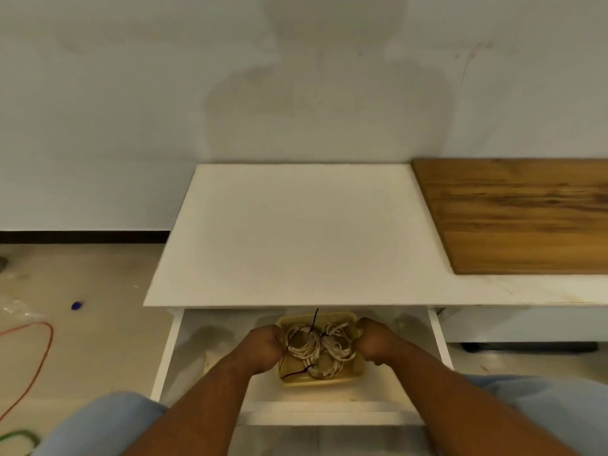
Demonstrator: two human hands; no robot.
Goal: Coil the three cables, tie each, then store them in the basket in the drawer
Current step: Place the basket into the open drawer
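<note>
The drawer of the white table stands pulled out toward the person, and the yellow basket sits inside it, near the middle and a little to the back, with its far rim partly under the table edge. In the basket lie the white cables, coiled into rings that overlap each other. I see one ring at 10 o'clock in the basket, one at 2 o'clock and one at 6 o'clock. Thin dark ties cross the coils, and one dark end sticks up at 12 o'clock, against the table edge. The left hand is at 9 o'clock of the basket with its fingers curled tight on the side rim. The right hand is at 3 o'clock and grips the opposite rim in the same way. Both forearms reach over the drawer front and hide part of the drawer floor; light blue sleeves show at the bottom corners. On the table, at 2 o'clock from the basket, lies a brown wooden board, touching the wall. On the floor at 9 o'clock there are an orange cable, a small blue object and some clear plastic. A green cable lies at 8 o'clock.
</note>
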